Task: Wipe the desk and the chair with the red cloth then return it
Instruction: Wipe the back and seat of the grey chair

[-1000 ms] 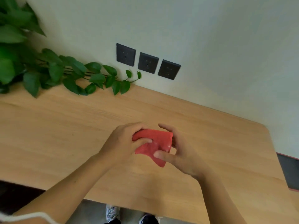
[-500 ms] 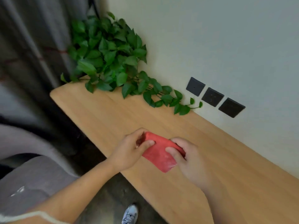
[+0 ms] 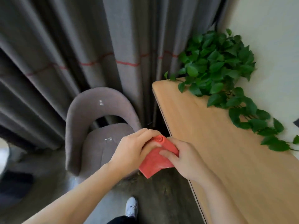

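Both hands hold the folded red cloth in the air, just off the left edge of the wooden desk. My left hand grips its upper left part, where a corner is rolled up. My right hand pinches its right side, with fingers laid across the front. The grey upholstered chair stands to the left of the hands, with its curved back toward the curtain. Small white specks show on its backrest and seat.
A leafy green plant spreads over the desk's far corner along the pale wall. Grey curtains with a thin red line hang behind the chair. My white shoe stands on the dark floor below.
The view has swung left from the desk and wall sockets to the chair and curtains. The cloth, still in both hands, has moved off the desk's left edge toward the chair.
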`<state>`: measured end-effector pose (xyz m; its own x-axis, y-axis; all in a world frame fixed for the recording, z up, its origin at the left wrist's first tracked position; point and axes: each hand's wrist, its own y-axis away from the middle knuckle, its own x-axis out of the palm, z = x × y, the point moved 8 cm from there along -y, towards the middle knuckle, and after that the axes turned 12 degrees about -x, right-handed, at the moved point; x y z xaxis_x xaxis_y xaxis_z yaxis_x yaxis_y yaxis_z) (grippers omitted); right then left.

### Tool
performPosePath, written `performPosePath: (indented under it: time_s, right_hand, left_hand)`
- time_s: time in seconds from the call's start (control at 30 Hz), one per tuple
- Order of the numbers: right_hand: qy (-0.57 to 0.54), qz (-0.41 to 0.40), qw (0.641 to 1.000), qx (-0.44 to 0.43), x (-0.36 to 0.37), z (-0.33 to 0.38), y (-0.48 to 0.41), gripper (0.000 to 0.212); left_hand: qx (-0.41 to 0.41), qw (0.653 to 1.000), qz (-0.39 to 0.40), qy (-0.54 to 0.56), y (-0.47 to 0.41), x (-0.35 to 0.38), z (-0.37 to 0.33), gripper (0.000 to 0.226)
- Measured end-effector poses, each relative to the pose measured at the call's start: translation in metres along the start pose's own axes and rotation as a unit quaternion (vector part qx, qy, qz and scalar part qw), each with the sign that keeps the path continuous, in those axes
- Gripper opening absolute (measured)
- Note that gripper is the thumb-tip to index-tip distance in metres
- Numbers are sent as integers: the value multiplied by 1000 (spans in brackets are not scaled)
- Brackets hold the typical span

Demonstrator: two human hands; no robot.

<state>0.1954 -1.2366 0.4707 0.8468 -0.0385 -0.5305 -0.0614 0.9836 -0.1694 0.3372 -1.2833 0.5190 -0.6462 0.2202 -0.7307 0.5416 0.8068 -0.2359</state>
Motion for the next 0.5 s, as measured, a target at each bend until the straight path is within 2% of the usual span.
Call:
performPosePath:
  time_s: [0.07,0.13,0.23,0.3,0.4,0.5]
  right_hand:
    - [-38,32,999,1,28,14,-22,20]
    - [-88,42,995,4,55,27,-43,28]
    - [-210,-10,977,40,93,35,-76,32]
    - [-296,-42,950,85,123,35,-96,37]
    - [-386,-20,906,173,190,34,-123,53]
    - [-396,-7,883,252,251,24,-146,54]
  left_hand:
    - [-61,997,-38,2,13,-28,36,29]
    - [-136,986,-78,49,23,-51,78,32]
    - [-227,955,-129,141,34,-79,143,29]
    - [-264,936,-146,179,36,-90,181,22]
    - [-297,917,-156,217,38,-103,243,25]
    - [-308,915,-147,217,38,-115,310,32]
